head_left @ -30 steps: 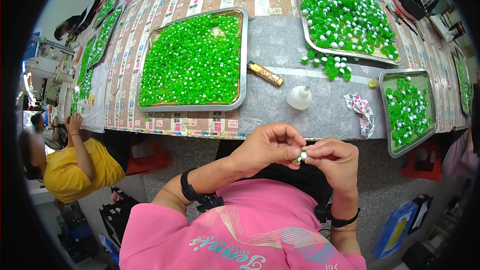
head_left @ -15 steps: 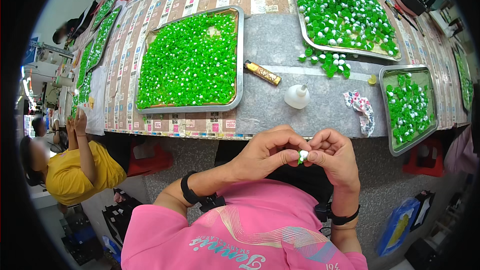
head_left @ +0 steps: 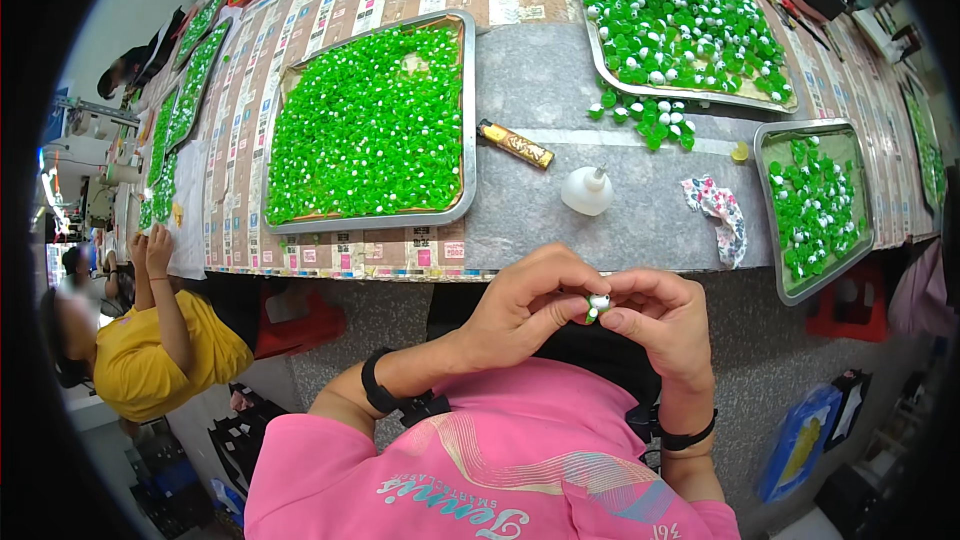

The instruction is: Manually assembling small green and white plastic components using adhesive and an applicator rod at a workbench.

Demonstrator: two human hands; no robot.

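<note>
In front of my body, just off the table's near edge, I pinch a small green and white plastic piece (head_left: 597,306). Its round white part carries a dark spot, like a toy eye, and a bit of green shows below. My left hand (head_left: 525,302) is closed, thumb and forefinger gripping the piece from the left. My right hand (head_left: 665,325) is closed too, its thumb and fingertips meeting the piece from the right. The fingers partly cover it. Closest on the table stands a white squeeze bottle (head_left: 587,192) with a thin metal nozzle.
A large metal tray (head_left: 468,120) of green pieces lies left; another tray (head_left: 690,98) is at far right, with loose pieces (head_left: 655,120) before it. A smaller tray (head_left: 865,190), a floral cloth (head_left: 718,215) and a brown-gold tube (head_left: 515,144) are nearby. A person in yellow (head_left: 165,350) works at left.
The white part has turned, so its dark spot now shows. My right fingers have stretched toward my left fingertips, and both hands sit slightly further left. The view has shifted a little.
</note>
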